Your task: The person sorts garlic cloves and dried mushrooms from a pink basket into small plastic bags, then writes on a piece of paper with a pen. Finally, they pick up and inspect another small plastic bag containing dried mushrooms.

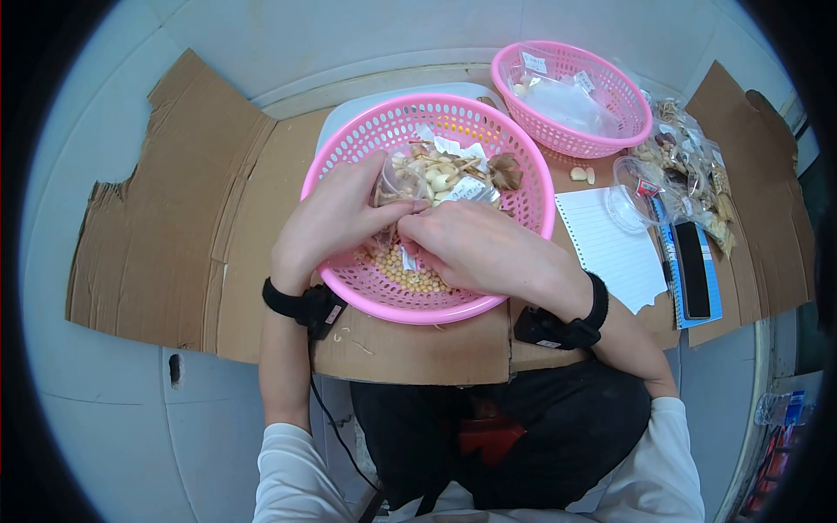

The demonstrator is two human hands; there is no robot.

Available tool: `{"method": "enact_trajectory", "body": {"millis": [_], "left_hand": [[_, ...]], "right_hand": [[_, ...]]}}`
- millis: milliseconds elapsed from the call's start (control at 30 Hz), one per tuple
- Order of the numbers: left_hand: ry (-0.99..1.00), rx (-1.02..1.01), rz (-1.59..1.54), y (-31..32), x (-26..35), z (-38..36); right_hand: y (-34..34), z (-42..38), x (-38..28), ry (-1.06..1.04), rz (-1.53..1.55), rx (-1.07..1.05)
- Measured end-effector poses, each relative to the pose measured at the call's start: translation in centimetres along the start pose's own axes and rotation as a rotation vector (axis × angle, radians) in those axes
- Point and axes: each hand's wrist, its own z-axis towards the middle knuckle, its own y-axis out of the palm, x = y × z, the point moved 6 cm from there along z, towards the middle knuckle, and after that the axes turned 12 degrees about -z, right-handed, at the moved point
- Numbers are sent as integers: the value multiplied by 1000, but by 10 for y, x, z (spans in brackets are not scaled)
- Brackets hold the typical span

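Note:
Both hands are inside a large pink basket (430,318), close together near its middle. My left hand (336,209) has its thumb and fingers closed on a clear plastic bag (397,174); what is inside the bag is hard to make out. My right hand (471,244) is curled, its fingertips meeting the left thumb at the bag's edge. Loose yellowish beans (403,272) lie on the basket's floor below the hands, with a small white label among them. Behind the hands are bags with pale cloves (440,179), white labels and a brown dried piece (505,172).
A second pink basket (641,135) with clear bags stands at the back right. Two pale pieces (581,175), lined paper (606,244), a clear round container (629,205), a phone (694,270) on a blue notebook, and filled bags (689,166) lie on the right over cardboard (418,353).

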Motion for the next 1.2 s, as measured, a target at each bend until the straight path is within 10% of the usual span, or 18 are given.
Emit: {"method": "enact_trajectory", "body": {"millis": [933, 1200], "left_hand": [[-8, 23, -43, -2, 1, 1], [-40, -31, -63, -1, 3, 0]], "right_hand": [[-7, 4, -5, -22, 30, 20], [-41, 4, -2, 34, 233, 509]]}}
